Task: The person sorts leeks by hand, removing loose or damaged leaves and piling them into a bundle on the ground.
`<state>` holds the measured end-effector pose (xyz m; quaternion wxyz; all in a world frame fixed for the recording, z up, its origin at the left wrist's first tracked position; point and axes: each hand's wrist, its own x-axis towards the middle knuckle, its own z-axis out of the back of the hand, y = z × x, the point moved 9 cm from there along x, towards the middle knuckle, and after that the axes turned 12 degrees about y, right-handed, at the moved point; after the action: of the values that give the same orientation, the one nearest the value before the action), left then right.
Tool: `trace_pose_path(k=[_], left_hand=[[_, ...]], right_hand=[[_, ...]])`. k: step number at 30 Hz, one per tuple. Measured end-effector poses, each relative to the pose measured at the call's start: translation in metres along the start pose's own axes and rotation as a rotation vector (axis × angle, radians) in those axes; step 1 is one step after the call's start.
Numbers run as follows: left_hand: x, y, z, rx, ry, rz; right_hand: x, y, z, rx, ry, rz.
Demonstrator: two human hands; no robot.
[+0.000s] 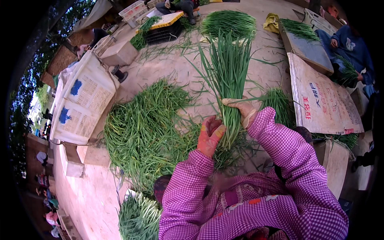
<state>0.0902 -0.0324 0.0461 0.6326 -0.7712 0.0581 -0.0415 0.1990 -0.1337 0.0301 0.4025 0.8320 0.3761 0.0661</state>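
My right hand [243,109], in a worn glove, grips a long bunch of green chives [226,76] around its lower stalks, with the leaves fanning away from me. My left hand [209,135], in an orange-red glove, presses against the bunch's cut end just below the right hand. Pink checked sleeves cover both forearms. A big loose pile of chives [144,128] lies on the ground to the left of my hands.
A white printed sack [82,104] sits at left, a flat cardboard sheet [320,100] at right. A black crate with a yellow lid [164,28] stands far ahead. More chive heaps [228,22] lie beyond. A person in blue [352,48] sits at the right.
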Motion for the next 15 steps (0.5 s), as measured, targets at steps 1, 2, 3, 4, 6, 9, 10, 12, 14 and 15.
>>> trace_pose_path(k=[1, 2, 3, 4, 6, 9, 10, 12, 14, 15], left_hand=[[0.001, 0.001, 0.006, 0.007, 0.028, 0.006], [0.001, 0.0, 0.01, 0.037, 0.04, -0.022], [0.0, -0.002, 0.009, 0.011, 0.02, -0.022], [-0.001, -0.008, 0.006, -0.014, 0.0, -0.022], [0.004, -0.009, 0.001, -0.061, 0.009, -0.031], [-0.003, 0.026, 0.019, -0.27, -0.076, 0.161], [0.0, 0.012, 0.014, -0.321, -0.036, 0.028], [0.006, 0.007, 0.009, -0.356, 0.052, -0.084], [0.008, 0.009, 0.005, -0.46, 0.082, -0.08], [0.007, 0.01, 0.004, -0.503, 0.096, -0.064]], right_hand=[[-0.002, 0.0, -0.009, -0.073, 0.041, -0.02], [-0.004, -0.001, -0.018, -0.145, 0.082, -0.04], [-0.008, -0.002, -0.025, -0.216, 0.116, -0.058], [-0.011, -0.008, -0.026, -0.253, 0.096, -0.137], [0.015, -0.036, -0.003, -0.517, 0.209, -0.142], [0.004, -0.065, -0.03, -0.582, 0.354, -0.167], [-0.015, -0.057, -0.057, -0.504, 0.384, -0.233], [-0.031, -0.067, -0.071, -0.291, 0.488, -0.46], [-0.043, -0.074, -0.073, -0.175, 0.576, -0.579], [-0.049, -0.075, -0.077, -0.116, 0.62, -0.635]])
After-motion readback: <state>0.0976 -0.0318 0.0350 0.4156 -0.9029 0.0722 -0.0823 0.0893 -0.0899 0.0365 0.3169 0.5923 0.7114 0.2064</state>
